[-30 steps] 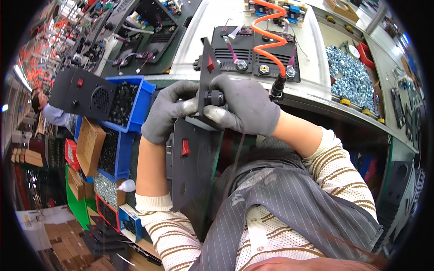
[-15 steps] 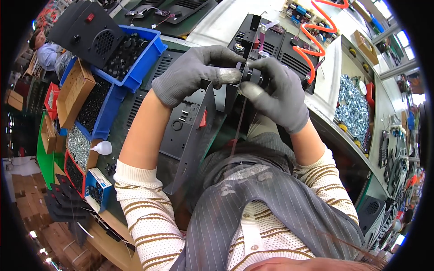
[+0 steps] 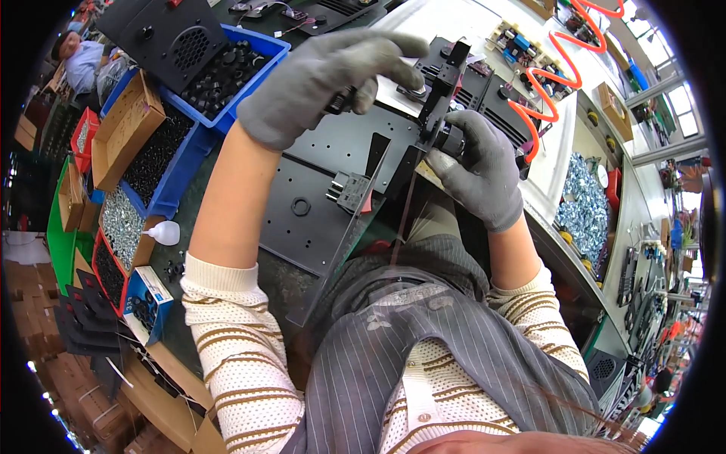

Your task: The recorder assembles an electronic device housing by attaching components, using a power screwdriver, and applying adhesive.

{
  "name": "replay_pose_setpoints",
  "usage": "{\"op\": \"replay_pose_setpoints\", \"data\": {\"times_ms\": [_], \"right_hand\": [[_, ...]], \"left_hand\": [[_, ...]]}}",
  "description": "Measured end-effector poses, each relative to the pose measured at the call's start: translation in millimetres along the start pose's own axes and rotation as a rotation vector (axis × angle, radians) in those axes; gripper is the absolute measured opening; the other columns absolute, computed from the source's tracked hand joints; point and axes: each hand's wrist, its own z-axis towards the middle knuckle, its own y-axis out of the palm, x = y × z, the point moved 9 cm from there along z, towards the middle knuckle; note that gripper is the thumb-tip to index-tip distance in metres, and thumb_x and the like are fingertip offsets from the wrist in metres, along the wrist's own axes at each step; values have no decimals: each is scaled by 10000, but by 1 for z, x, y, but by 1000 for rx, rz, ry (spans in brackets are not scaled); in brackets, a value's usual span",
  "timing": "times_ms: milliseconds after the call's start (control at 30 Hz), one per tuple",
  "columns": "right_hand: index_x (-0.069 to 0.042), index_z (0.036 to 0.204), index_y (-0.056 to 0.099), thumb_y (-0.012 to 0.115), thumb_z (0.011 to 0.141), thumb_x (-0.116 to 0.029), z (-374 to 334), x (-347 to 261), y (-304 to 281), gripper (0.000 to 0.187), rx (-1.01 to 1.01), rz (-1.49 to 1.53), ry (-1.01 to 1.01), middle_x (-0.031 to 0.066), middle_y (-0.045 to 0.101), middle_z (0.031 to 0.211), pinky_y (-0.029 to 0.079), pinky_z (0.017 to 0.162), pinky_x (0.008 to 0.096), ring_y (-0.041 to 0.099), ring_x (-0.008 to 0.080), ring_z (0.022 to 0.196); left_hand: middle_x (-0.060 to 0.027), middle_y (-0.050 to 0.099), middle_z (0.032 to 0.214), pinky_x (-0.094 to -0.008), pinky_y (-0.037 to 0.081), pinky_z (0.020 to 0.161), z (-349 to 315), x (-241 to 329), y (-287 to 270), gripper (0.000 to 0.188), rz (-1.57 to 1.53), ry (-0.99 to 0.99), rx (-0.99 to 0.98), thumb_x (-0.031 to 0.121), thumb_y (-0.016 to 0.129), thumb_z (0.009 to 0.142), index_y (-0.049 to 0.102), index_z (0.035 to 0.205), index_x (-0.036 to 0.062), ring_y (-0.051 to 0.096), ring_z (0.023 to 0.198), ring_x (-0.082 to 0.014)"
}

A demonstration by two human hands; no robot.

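Note:
My left hand [image 3: 321,87], in a grey glove, is lifted above the work with its index finger stretched out. A small black part [image 3: 339,101] is pinched between its thumb and curled fingers. My right hand [image 3: 482,168], gloved too, closes on a black round fitting [image 3: 449,140] at the upright end of a black metal panel [image 3: 432,113]. Whether that fitting is fixed to the panel cannot be told. Below my left hand lies the flat, perforated part of a black metal housing [image 3: 291,208]. A power socket [image 3: 352,189] sits in its raised side.
To the left stand blue bins [image 3: 265,64] of black parts, a tilted cardboard box [image 3: 128,136] and a small white bottle [image 3: 164,232]. An orange coiled hose [image 3: 541,76] hangs at the upper right. Metal pieces [image 3: 586,200] are heaped on the right; a person [image 3: 82,64] is far left.
My left hand has come off the fitting and moved up and left with a small black part. My right hand stays at the fitting, slightly lower. The view has shifted a little.

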Motion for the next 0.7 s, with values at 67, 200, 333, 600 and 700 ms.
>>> {"op": "replay_pose_setpoints", "data": {"times_ms": [67, 200, 333, 600, 700], "right_hand": [[-41, 940, 599, 721, 672, -205, 1, -7, -3, 337, 37, -105, -39, 121, 620, 821, 480, 636, 336, 627, 275, 717], [-42, 919, 621, 711, 669, -244, 1, -10, -2, 334, -14, -130, -52, 128, 619, 811, 475, 630, 353, 622, 289, 704], [-40, 913, 630, 711, 667, -267, 2, -5, -1, 344, -46, -83, 4, 137, 614, 792, 473, 627, 357, 621, 299, 702], [33, 976, 582, 604, 831, -362, -10, 17, 9, 421, -233, 253, 191, 111, 582, 682, 441, 581, 300, 559, 158, 582], [7, 1094, 537, 633, 816, -377, -9, -21, -6, 484, -111, -116, -273, 112, 612, 741, 465, 606, 311, 594, 209, 609]], "left_hand": [[-45, 661, 902, -206, 426, 572, -2, -18, 14, 481, 180, -168, -54, 363, 578, 851, 609, 1155, -9, 506, 621, -55], [-57, 646, 810, -180, 425, 510, -7, -5, 22, 460, 101, -173, -158, 359, 615, 826, 635, 1103, -8, 511, 553, -46], [-73, 665, 792, -168, 403, 482, -4, 15, 12, 484, -38, 7, -125, 352, 596, 835, 603, 1137, -26, 487, 519, -44], [-62, 626, 780, -191, 397, 523, -3, 3, 27, 321, 21, -78, -202, 304, 621, 838, 673, 1023, 47, 528, 591, -69], [-108, 643, 816, -171, 385, 525, -5, 18, 10, 387, -283, 51, -125, 261, 570, 861, 601, 1138, -8, 493, 574, -60]]}}
